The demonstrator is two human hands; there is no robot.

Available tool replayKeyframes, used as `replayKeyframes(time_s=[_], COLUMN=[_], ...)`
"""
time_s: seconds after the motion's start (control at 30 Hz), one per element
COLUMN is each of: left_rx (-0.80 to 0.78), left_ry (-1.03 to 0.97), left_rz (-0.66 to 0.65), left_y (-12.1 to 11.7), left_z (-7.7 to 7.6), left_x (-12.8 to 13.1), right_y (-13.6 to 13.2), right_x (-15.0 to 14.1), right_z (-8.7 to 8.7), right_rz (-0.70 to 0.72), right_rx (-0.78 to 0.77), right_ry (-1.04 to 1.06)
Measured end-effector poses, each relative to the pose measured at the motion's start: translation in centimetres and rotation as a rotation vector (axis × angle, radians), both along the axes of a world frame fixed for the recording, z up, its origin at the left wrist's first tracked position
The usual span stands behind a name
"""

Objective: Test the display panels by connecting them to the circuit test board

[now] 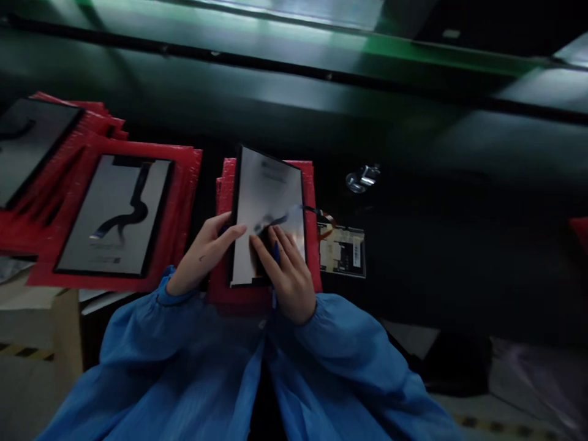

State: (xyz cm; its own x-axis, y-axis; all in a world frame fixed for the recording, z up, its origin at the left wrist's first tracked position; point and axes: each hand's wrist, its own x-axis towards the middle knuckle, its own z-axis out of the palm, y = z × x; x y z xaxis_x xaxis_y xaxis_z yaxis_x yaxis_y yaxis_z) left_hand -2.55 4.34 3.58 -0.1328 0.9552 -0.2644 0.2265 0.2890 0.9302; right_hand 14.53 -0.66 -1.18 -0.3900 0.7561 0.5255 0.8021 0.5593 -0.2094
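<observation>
A display panel [271, 184] with a pale silvery back and dark edges lies slightly askew on a stack of red sheets [310, 184] before me. My left hand [204, 251] grips its left edge, thumb on top and fingers at the side. Stretched fingers of my right hand [287, 272] rest on the panel's lower middle, at a dark flex cable [275, 222]. Something small and blue [276, 252] shows between those fingers; its kind is unclear. The cable's ribbon loops past the panel's right edge toward a flat circuit-like piece [342, 250] with a white label.
On the left, another panel [114, 220] with a curled black cable lies on red sheets [184, 184]. A further panel [37, 147] rests on the far-left stack. A small shiny object [362, 179] sits on the dark table [441, 245]. A rail [275, 64] crosses behind.
</observation>
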Motion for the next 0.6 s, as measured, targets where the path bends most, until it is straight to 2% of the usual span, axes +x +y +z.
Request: replayKeyframes(time_s=[0.23,0.6], left_rx=[-0.065,-0.059], left_ry=[-0.099,-0.138], left_rz=[-0.052,-0.017], left_y=[0.4,0.2], left_z=[-0.9,-1.2], left_x=[-0.6,-0.7], right_y=[0.2,0.2], right_x=[-0.7,-1.2], right_z=[0.2,0.2], right_rz=[-0.068,-0.080], right_rx=[0.064,-0.001], right_ry=[-0.185,-0.196])
